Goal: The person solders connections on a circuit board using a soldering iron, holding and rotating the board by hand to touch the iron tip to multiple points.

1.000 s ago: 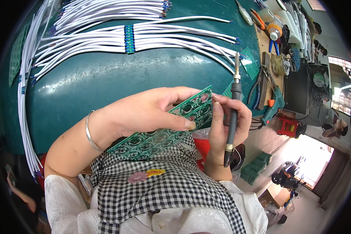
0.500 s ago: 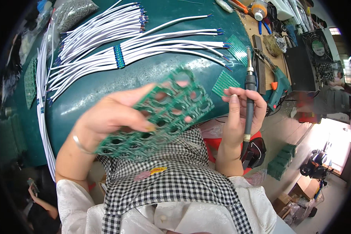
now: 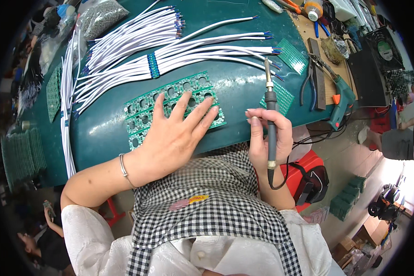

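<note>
Flat on the green table lies a green circuit board panel (image 3: 179, 90) with rows of round holes. My left hand (image 3: 165, 140) rests on it, fingers spread and stretched out; the palm hides part of its near side. In my right hand (image 3: 257, 145) is a soldering iron (image 3: 271, 126), held upright like a pen with its metal tip pointing away from me. The iron is to the right of the panel, apart from it. Just behind the iron lies a small green board (image 3: 285, 97) with rows of silvery dots.
White cables (image 3: 119, 85) with bared coloured ends lie beyond the panel, part of them bound by a blue-green band. Another dotted board (image 3: 293, 56), pliers (image 3: 313, 85) and a green glue gun (image 3: 342, 99) are at the right. Stacked green boards (image 3: 23, 154) stand at the left.
The panel was held up tilted in my left hand; now it lies on the table and the hand has opened over it. My right hand has moved slightly left with the iron.
</note>
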A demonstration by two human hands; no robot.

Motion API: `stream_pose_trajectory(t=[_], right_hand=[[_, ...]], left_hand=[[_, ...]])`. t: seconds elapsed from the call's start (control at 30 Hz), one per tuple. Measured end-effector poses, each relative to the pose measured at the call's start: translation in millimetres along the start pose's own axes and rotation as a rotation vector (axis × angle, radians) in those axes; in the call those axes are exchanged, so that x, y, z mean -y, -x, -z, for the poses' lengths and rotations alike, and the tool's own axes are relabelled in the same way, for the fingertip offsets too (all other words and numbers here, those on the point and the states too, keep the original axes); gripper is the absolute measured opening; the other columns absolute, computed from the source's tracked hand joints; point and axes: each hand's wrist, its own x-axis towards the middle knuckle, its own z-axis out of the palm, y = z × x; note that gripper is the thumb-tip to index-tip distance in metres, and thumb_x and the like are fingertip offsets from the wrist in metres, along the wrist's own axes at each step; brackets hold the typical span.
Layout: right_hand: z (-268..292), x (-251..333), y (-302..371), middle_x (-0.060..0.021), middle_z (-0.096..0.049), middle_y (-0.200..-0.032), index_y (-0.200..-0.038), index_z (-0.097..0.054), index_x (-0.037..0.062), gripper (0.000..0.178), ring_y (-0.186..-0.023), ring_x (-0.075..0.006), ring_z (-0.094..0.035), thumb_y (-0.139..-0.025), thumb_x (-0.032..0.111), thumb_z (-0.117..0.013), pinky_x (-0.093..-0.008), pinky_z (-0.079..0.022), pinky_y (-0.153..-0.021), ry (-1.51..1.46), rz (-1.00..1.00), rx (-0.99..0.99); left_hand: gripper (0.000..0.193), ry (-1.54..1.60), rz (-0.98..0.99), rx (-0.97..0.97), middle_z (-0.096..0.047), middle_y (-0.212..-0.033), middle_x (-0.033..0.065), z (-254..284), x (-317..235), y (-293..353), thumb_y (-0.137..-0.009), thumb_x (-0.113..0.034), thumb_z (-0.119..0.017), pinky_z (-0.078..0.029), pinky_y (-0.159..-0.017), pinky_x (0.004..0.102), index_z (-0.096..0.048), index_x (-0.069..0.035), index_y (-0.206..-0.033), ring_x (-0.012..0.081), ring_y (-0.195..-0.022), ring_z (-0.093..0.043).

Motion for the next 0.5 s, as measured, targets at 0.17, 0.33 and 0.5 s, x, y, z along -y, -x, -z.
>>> stream_pose_trajectory(t=[0.17, 0.33, 0.5], right_hand=[[-3, -6, 2, -0.0113, -0.072, -0.088, -0.106, -0.06, 0.0008, 0.023, -0.073, -0.0172, -0.069, -0.086, -0.009, -0.065, -0.0262, -0.054, -0.067, 0.029, 0.032, 0.044], [-6, -9, 3, -0.0113, -0.072, -0.088, -0.105, -0.06, 0.0006, 0.022, -0.073, -0.0184, -0.069, -0.086, -0.009, -0.065, -0.0269, -0.055, -0.067, 0.054, 0.029, 0.067], [-6, -10, 2, -0.0119, -0.072, -0.087, -0.105, -0.06, 0.0004, 0.022, -0.072, -0.0197, -0.07, -0.085, -0.009, -0.066, -0.0275, -0.055, -0.066, 0.082, 0.046, 0.093]], left_hand=[[0.06, 0.057, 0.039, -0.073, -0.044, -0.149, 0.0107, -11, 2, 2, -0.084, -0.005, -0.052, -0.029, -0.107, 0.0611, -0.045, -0.006, -0.144, 0.0337, -0.136, -0.04], [0.065, 0.171, 0.05, -0.08, -0.045, -0.148, 0.009, -11, 3, 5, -0.08, -0.007, -0.064, -0.026, -0.109, 0.0601, -0.047, -0.008, -0.142, 0.0331, -0.137, -0.04], [0.07, 0.281, 0.088, -0.071, -0.046, -0.148, 0.0063, -16, 2, 7, -0.078, -0.022, -0.076, -0.021, -0.111, 0.0595, -0.048, -0.01, -0.141, 0.0328, -0.139, -0.037]])
